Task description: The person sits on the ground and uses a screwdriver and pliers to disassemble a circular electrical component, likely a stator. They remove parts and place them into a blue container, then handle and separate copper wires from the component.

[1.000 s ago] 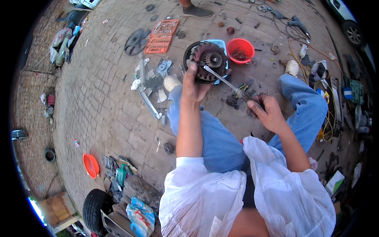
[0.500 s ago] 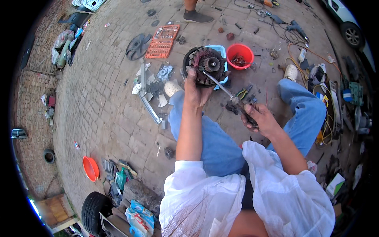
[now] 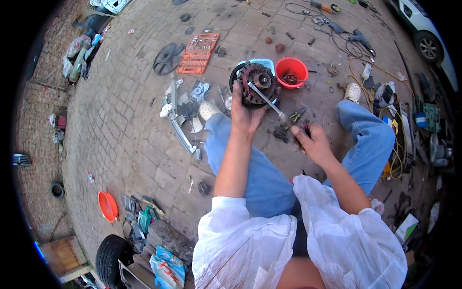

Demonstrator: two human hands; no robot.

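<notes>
My left hand (image 3: 245,114) grips an opened alternator (image 3: 256,98) from below and along its left side, with the thumb up on the rim. Reddish copper windings and a round metal centre with a shaft face up. In my right hand (image 3: 314,143) is a long screwdriver (image 3: 267,100), its fingers closed round the handle. The screwdriver's shank slants up and left across the alternator, and its tip rests at the windings beside the centre. The far side of the alternator and most of the handle are hidden.
Behind the alternator lies a light blue basin (image 3: 268,63), with a red bucket (image 3: 292,69) of small parts to its right. Pliers (image 3: 297,114) lie on the paving near my right hand. Farther off are an orange tool case (image 3: 198,54) and a black fan (image 3: 168,59).
The alternator has shifted slightly right and down, and its face is tilted differently. My right hand and screwdriver have moved slightly. Another person's foot has left the top of the view.
</notes>
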